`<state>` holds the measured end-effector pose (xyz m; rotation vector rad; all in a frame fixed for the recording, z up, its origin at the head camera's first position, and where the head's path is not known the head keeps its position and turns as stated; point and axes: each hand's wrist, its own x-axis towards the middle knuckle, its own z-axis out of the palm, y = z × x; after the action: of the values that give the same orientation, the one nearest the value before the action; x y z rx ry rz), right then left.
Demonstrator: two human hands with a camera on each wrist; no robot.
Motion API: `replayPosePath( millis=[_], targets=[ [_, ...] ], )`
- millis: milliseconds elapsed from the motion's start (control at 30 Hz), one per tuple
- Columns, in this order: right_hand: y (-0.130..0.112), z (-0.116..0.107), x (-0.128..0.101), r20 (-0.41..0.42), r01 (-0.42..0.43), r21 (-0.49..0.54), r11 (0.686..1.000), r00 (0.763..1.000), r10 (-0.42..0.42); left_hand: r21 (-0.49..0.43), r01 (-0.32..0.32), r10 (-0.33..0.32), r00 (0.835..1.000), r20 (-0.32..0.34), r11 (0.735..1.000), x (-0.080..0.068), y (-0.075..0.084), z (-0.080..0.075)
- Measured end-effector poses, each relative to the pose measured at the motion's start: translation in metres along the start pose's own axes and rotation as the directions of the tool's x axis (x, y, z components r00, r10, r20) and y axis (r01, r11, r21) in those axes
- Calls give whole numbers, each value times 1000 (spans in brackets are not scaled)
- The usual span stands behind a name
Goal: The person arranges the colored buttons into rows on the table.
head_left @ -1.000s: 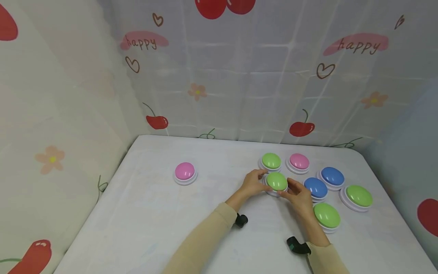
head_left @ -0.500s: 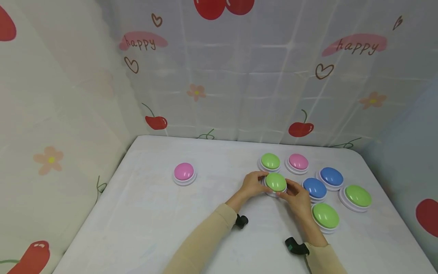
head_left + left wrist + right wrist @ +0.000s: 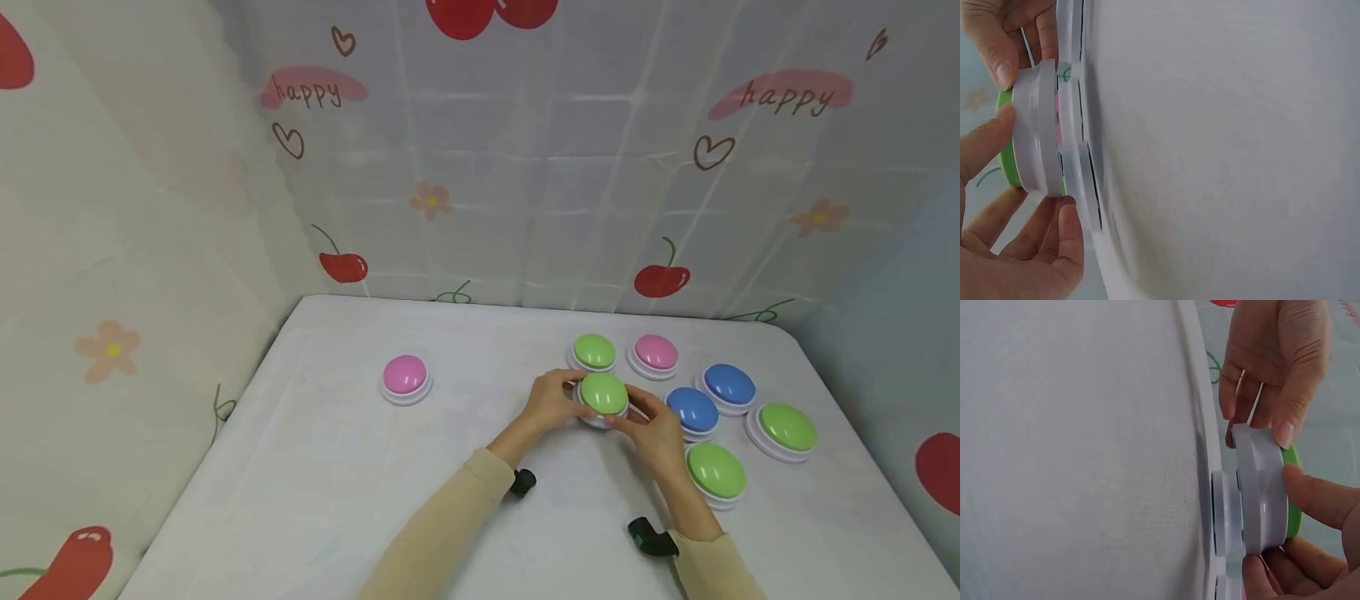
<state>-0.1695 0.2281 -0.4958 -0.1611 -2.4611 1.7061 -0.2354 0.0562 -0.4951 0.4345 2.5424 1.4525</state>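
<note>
Green button pinched at its white rim between both hands, just above table.

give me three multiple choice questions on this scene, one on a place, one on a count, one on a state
1. Where is the lone pink button?
A. left of the cluster, apart
B. under a sleeve
C. at the near table edge

2. How many blue buttons are on the table?
A. one
B. two
C. four

3. What is the state of the held green button?
A. lying untouched
B. flipped upside down
C. gripped by left hand and right hand

Answers: 1 A, it sits alone at the left. 2 B, two blue domes show. 3 C, fingers of both hands pinch its white rim.
</note>
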Motion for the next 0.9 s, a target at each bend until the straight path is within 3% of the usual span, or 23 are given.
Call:
replayPosePath(
  millis=[167,433,900],
  targets=[
    [-12,5,0,18,14,18,1000,1000,-15,-20,-26,26,999,-27,999,-10,3,-15],
    [-39,26,7,69,36,37,999,997,-39,-35,-3,0,995,-97,999,-25,7,-50],
    [-70,85,29,184,126,47,991,974,-133,-59,20,-33,976,-214,998,-47,-16,-113]
  ],
)
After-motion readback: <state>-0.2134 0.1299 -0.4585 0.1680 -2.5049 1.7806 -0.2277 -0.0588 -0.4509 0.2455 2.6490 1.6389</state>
